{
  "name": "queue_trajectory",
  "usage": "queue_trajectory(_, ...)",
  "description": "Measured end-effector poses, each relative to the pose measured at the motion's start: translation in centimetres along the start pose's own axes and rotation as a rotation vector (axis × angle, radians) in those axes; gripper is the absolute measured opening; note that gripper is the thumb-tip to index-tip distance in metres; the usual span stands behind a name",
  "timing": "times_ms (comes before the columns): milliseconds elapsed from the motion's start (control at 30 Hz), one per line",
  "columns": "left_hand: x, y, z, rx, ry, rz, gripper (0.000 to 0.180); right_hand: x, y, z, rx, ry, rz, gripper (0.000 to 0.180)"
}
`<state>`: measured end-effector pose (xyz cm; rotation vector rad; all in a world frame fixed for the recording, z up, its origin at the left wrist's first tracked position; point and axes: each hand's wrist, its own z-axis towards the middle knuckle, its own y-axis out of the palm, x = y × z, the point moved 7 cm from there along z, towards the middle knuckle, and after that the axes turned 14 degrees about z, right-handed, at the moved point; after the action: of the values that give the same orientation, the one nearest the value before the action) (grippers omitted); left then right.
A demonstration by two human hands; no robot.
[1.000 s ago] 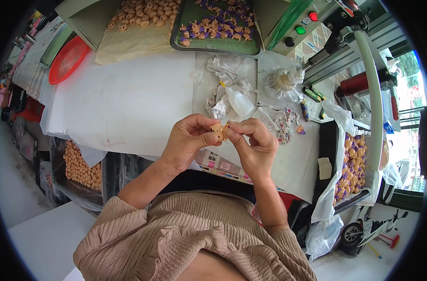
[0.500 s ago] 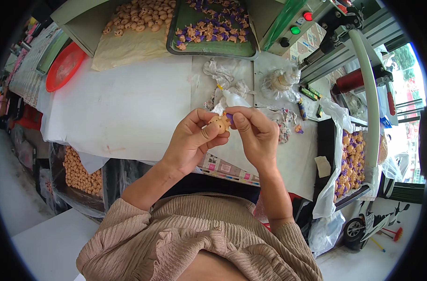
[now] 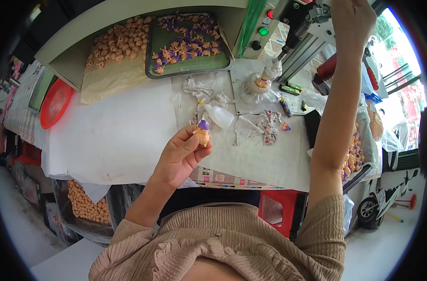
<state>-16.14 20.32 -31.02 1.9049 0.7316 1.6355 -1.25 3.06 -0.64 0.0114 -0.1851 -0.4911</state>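
Note:
Between the thumb and fingers of my left hand (image 3: 178,152) is a small peach toy figure (image 3: 202,136) with a purple top, held upright above the table. My right arm stretches up along the right side. My right hand (image 3: 354,21) is raised at the top edge beside the metal press (image 3: 311,16); it looks closed, but its fingers are mostly hidden and I cannot see what it grips. A white squeeze bottle (image 3: 219,116) with a yellow tip lies just beyond the held figure. A clear plastic-wrapped fixture (image 3: 262,84) stands under the press.
At the back, a dark tray (image 3: 190,70) holds many purple-and-peach pieces beside a pile of round peach heads (image 3: 122,42). A red basin (image 3: 56,103) sits at left. Floral cloth (image 3: 258,127) and a small loose piece (image 3: 285,127) lie at right. A bin of heads (image 3: 88,203) stands below left.
My right hand has let go of the toy figure and risen to the upper right by the press. My left hand has moved slightly left and down, still holding the figure. The view has shifted.

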Motion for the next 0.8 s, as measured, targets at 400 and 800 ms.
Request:
queue_trajectory(400, 1.7, -3.4, -0.8, 0.179, 0.054, 0.076, 0.026, -0.4, -1.2, -17.2, -1.003, 0.978, 0.087, 0.018)
queue_trajectory(800, -4.3, 7.0, 3.1, 0.021, -0.017, 0.176, 0.034, 3.7, -12.7, -20.4, -0.608, 0.775, 0.193, 0.029)
